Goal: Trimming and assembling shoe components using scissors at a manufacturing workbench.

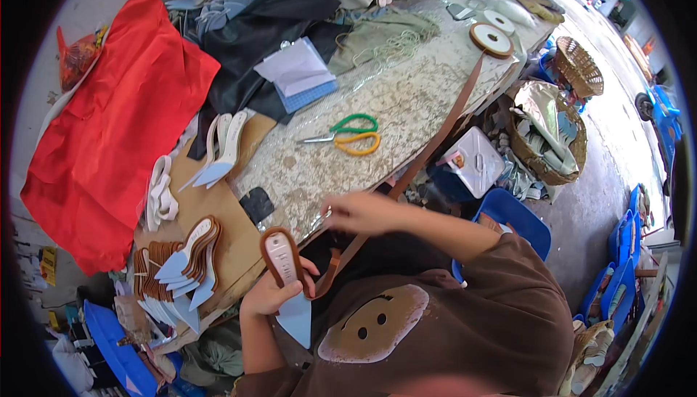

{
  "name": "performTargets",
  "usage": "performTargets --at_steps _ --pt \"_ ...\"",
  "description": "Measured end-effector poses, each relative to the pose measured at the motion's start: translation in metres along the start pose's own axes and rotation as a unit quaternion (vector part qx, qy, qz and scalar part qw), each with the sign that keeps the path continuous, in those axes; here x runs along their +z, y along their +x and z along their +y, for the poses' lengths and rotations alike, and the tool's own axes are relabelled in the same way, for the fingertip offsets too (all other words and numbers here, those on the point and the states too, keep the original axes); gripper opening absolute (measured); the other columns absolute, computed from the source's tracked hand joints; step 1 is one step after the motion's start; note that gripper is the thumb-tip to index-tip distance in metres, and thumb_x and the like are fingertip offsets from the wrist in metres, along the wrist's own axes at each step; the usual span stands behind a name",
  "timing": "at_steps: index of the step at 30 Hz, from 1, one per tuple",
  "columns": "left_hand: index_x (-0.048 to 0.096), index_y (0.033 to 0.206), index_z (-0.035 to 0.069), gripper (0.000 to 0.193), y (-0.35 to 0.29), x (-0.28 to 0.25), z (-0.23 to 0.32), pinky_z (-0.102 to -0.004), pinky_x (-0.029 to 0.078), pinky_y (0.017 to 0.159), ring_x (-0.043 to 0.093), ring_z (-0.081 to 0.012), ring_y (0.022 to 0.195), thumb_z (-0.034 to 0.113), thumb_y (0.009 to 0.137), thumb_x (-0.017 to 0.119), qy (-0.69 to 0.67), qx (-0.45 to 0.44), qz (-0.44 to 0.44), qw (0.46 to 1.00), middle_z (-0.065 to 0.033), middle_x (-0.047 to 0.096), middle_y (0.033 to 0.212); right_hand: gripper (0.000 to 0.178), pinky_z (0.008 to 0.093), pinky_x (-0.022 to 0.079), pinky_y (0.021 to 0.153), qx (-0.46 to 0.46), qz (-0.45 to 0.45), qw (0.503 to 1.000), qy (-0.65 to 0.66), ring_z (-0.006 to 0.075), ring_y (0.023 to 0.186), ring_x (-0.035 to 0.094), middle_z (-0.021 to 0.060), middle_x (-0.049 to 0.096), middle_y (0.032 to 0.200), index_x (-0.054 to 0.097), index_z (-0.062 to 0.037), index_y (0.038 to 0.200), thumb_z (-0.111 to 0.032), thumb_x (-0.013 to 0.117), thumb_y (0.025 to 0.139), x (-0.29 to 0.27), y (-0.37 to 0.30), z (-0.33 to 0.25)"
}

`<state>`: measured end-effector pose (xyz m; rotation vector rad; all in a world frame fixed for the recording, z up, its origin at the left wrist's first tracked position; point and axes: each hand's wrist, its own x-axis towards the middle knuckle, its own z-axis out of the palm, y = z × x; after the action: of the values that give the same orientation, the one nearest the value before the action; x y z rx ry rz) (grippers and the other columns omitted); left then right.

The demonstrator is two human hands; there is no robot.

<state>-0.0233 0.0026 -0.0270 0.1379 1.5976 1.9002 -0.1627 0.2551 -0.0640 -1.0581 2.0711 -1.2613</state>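
Observation:
My left hand (272, 294) grips a shoe insole (284, 260), its pale rounded heel end pointing up and its pointed light-blue end down. A brown edging strip (465, 93) runs from a white roll (491, 40) along the table's near edge, passes under my right arm, and is wrapped around the insole's heel end. My right hand (359, 213) hovers just above and right of the insole, smeared by motion; whether its fingers hold anything does not show. Scissors (352, 136) with one green and one yellow handle lie on the table beyond.
Stacked brown-edged insoles (190, 259) lie at left on a cardboard sheet (218, 212), with several pale ones (226, 143) behind. Red cloth (120, 121) covers the far left, near black material (254, 48) and a notepad (298, 70). A metal tin (475, 159), blue tub (526, 215) and baskets (579, 67) stand right.

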Motion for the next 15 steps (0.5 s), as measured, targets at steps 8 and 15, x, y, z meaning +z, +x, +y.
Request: performTargets --at_steps 8,15 --pt "0.048 0.104 0.005 0.019 0.006 0.01 -0.027 -0.0314 0.051 0.067 0.061 -0.0179 0.076 0.024 0.102 0.046 0.032 0.065 0.288 0.955 -0.0106 0.063 0.084 0.024 0.0428 0.054 0.075 0.079 0.158 0.877 -0.446 0.0328 0.097 0.062 0.0157 0.062 0.099 0.054 -0.0052 0.104 -0.011 0.061 0.082 -0.076 0.048 0.079" --pt "0.056 0.098 0.006 0.015 0.006 0.004 -0.032 -0.0248 0.044 0.066 0.052 -0.0084 0.076 0.021 0.1 0.056 -0.018 0.177 0.441 0.88 0.0 0.055 0.087 0.028 0.0461 0.051 0.075 -0.017 0.191 0.921 -0.34 0.0384 0.085 0.062 0.0174 0.062 0.09 0.052 -0.0034 0.1 -0.006 0.065 0.075 -0.058 0.046 0.06"
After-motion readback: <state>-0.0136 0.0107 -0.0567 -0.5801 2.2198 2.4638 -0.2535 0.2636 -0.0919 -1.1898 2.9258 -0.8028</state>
